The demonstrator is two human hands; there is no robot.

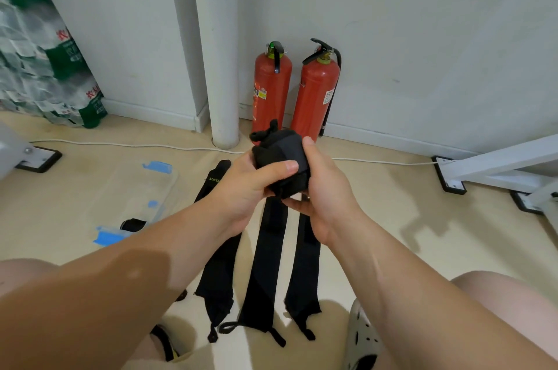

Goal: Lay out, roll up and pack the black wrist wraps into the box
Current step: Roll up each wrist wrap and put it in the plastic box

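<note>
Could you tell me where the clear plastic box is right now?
In the head view, the clear plastic box sits on the floor to the left, beside the three flat wrist wraps.

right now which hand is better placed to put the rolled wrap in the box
Probably left: the box lies on that side, and the left hand grips the rolled wrap.

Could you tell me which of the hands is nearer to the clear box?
Left. The left hand holds the rolled wrap just right of the box; the right hand grips it farther right.
</note>
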